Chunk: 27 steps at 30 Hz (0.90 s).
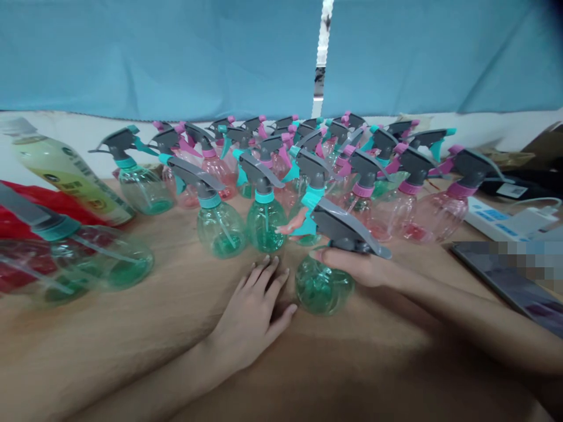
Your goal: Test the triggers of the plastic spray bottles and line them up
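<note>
My right hand [352, 264] is wrapped around the neck of a green spray bottle [323, 287] with a grey head and teal trigger; one finger reaches toward the trigger. The bottle stands on the wooden table [132, 340] in front of me. My left hand [255, 310] lies flat on the table just left of that bottle, fingers stretched out, holding nothing. Behind them stand several more spray bottles, green ones [220, 225] nearer and pink ones [433, 214] to the right and back.
A green spray bottle [83, 258] lies on its side at the left over something red [26, 234]. A yellowish drink bottle [65, 173] leans at the far left. A white power strip [497, 220] and a tablet [505, 275] sit at the right.
</note>
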{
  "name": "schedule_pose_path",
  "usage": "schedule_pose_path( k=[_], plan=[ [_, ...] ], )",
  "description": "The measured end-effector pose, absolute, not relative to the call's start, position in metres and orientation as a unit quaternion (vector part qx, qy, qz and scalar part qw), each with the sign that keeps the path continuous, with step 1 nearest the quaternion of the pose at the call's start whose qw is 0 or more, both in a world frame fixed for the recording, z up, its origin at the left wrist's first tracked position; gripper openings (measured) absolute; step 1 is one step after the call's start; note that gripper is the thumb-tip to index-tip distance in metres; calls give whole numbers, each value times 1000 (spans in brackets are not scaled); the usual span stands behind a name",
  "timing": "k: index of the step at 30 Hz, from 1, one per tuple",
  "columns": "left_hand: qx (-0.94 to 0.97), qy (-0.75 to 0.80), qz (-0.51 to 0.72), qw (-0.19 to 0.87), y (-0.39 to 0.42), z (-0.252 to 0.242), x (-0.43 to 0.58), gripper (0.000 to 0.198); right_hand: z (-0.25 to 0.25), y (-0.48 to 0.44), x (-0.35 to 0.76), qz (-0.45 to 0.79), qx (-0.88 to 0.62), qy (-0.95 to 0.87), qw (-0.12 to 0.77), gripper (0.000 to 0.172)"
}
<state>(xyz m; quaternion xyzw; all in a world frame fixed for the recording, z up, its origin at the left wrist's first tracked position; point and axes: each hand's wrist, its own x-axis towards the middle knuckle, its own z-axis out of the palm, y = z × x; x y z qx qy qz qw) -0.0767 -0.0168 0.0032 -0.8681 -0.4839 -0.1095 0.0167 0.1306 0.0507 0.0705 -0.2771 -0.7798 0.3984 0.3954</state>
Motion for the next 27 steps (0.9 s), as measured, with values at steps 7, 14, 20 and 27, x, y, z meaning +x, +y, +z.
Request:
schedule_pose_path(
  k=[7,14,20,27],
  plan=[
    [-867,-485,-111,9,-17,5,-76,50,74,52,127,452,-218,-765,404,47],
    [-868,-483,-114,4,-17,6,-75,48,77,47,124,454,-208,-759,418,48],
    [-869,-480,-121,10,-17,5,-76,47,78,46,123,445,-232,-758,417,48],
    [-868,-484,-111,14,-18,4,-76,49,78,48,123,467,-187,-752,427,56]
  ],
)
